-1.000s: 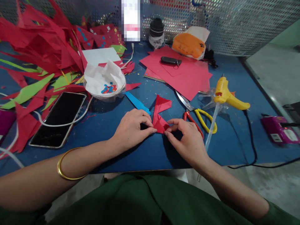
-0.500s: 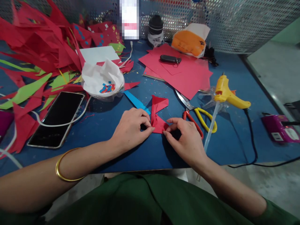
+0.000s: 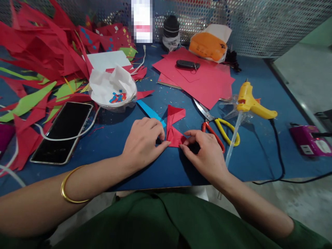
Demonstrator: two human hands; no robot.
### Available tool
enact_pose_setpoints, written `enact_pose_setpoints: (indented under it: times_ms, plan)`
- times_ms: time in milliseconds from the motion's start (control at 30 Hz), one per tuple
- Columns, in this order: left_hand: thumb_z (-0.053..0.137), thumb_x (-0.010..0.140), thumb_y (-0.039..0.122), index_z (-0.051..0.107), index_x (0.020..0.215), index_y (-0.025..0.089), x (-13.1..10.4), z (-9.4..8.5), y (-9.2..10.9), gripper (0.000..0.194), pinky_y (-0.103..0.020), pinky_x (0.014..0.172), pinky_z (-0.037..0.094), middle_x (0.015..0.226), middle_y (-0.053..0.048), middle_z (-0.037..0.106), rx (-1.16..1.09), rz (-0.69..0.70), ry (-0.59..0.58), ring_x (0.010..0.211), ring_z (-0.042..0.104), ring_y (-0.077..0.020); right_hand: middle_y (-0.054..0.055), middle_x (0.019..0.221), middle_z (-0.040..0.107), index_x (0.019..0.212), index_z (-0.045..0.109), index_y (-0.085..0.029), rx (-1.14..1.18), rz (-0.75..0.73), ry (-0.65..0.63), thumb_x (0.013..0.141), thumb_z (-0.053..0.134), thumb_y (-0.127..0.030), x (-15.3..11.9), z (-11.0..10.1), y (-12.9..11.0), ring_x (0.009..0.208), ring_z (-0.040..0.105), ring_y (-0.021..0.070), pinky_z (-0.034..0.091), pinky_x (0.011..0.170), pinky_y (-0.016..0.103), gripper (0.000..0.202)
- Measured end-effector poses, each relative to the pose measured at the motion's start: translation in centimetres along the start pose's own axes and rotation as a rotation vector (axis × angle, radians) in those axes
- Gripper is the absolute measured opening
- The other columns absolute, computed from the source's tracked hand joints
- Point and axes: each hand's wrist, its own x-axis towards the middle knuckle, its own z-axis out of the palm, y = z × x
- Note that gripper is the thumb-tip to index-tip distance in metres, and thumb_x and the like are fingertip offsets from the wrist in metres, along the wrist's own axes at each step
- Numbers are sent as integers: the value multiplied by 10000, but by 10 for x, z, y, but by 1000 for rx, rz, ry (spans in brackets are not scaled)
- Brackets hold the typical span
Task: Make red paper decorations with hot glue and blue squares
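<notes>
A folded piece of red paper (image 3: 174, 125), pinched narrow at its middle, lies on the blue table between my hands. The thumb and fingers of my left hand (image 3: 146, 140) close on its lower left corner. At the lower right corner, my right hand (image 3: 203, 149) pinches the paper between thumb and fingertips. A blue paper strip (image 3: 150, 112) lies just beyond my left fingers. Scissors (image 3: 214, 121) with one red and one yellow handle rest beyond my right hand, partly hidden by it.
On the right are a yellow glue gun (image 3: 250, 102) and a purple power socket (image 3: 308, 140). Red sheets (image 3: 207, 81) lie behind, under a black key fob (image 3: 188, 64). To the left are a paper-lined bowl (image 3: 112, 86), a phone (image 3: 63, 131) and red scraps (image 3: 44, 45).
Both hands stay at the lower corners of the red paper. My left fingers have drawn back slightly from its left edge, and the camera view has shifted a little.
</notes>
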Motion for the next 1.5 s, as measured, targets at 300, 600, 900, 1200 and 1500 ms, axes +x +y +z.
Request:
enact_pose_setpoints:
  times_ms: [300, 600, 900, 1200, 1500]
  plan:
    - [447, 1001, 110, 659, 1089, 123, -8, -8, 6, 230, -395, 942, 387, 1135, -41, 734, 394, 407, -5, 1077, 603, -234, 8, 788, 741, 1027, 595, -221, -32, -24, 4, 867, 621, -256, 0, 0, 1, 813, 681, 226, 442, 798, 386, 166]
    - [368, 975, 56, 698, 1112, 61, -11, -7, 12, 357, -416, 989, 420, 1264, -146, 688, 483, 502, 36, 1097, 638, -265, 14, 798, 748, 1026, 595, -212, -48, -38, 5, 858, 638, -249, 0, 1, 1, 813, 678, 233, 440, 792, 387, 177]
    - [329, 965, 50, 680, 1174, 26, -17, 0, 12, 410, -443, 1028, 426, 1182, -169, 720, 513, 558, -13, 1097, 651, -283, 7, 782, 745, 1005, 606, -205, -63, -51, 8, 847, 657, -229, 1, 1, 2, 801, 678, 221, 431, 776, 363, 167]
    - [479, 978, 184, 712, 1064, 68, -14, 0, 16, 274, -399, 913, 481, 1012, -112, 735, 458, 509, 7, 937, 654, -236, -13, 782, 744, 976, 612, -205, -73, -31, -9, 834, 681, -226, 1, 0, 1, 804, 668, 216, 413, 791, 355, 159]
    - [465, 1002, 395, 664, 1209, 0, -28, 2, 24, 488, -478, 1076, 398, 1169, -216, 712, 495, 482, -46, 1084, 659, -301, -3, 781, 741, 963, 612, -201, -140, -62, -23, 824, 687, -203, 2, 3, 2, 808, 662, 239, 425, 781, 363, 159]
